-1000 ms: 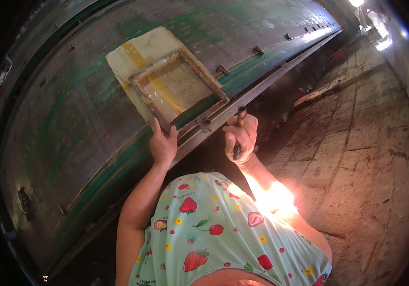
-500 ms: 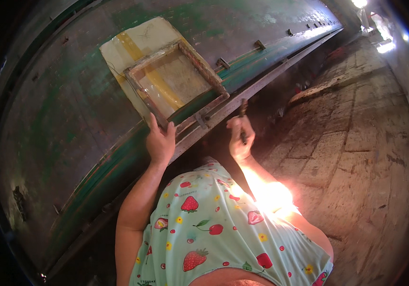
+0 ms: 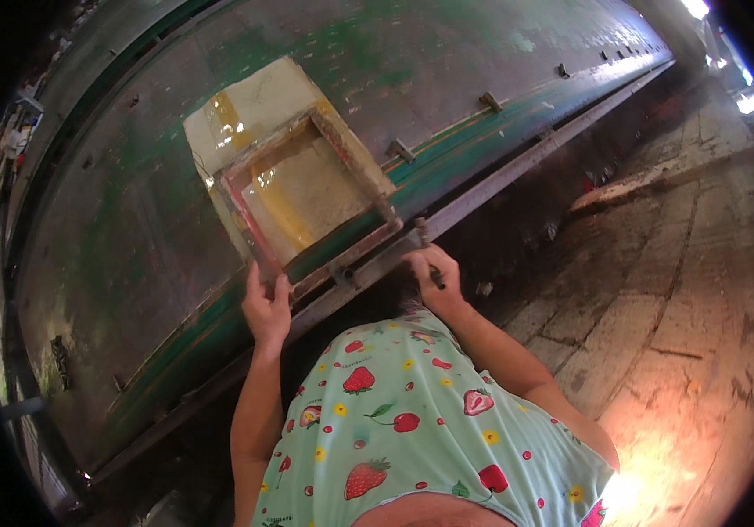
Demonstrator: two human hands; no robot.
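A worn wooden frame [image 3: 353, 158] lies at the edge of a long, green-stained table [image 3: 164, 215], on top of a pale sheet [image 3: 258, 97] with yellow tape strips. My left hand [image 3: 267, 309] grips the frame's near-left corner, the thumb and fingers on either side of it. Closed around a short, dark-handled tool [image 3: 422, 232] is my right hand [image 3: 438, 279], just off the frame's near-right corner. The tool's narrow brownish head points up and away; its exact kind is not clear. Beside the frame's near side, a small metal fitting [image 3: 344, 278] sits on the table rail.
A metal rail [image 3: 517, 171] runs along the table's near edge. Several small metal lugs, among them a bracket [image 3: 489, 102], stand along that edge. To the right spreads a worn floor of large slabs [image 3: 649, 290], with bright light on its near part. My strawberry-print apron [image 3: 430, 413] fills the lower middle.
My right hand has come down and closer to the frame with the tool. The left hand stays at the frame's corner. The view has shifted, and the bright light has left my right forearm.
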